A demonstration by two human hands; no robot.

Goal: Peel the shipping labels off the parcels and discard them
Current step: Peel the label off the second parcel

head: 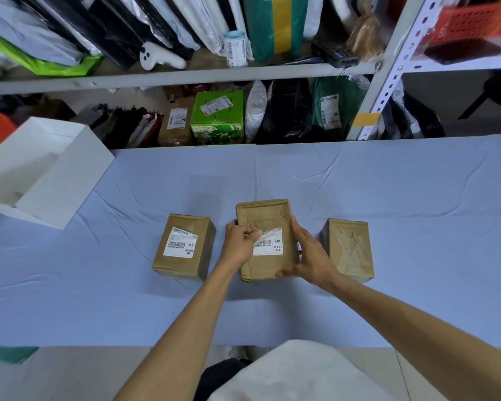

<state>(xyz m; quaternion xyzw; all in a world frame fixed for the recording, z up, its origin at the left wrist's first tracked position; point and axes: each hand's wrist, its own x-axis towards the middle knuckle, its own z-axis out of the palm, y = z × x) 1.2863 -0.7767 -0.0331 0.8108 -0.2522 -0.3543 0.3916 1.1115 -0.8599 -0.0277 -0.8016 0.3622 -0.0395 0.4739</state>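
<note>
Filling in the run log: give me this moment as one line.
left hand: pinching label corner | right hand: steadying middle parcel | left parcel: labelled | right parcel: bare

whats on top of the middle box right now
On the middle box sits a white shipping label, its upper left corner lifted by the left hand. The right hand braces the box's right side. The label part under the left-hand fingers is hidden.
</note>
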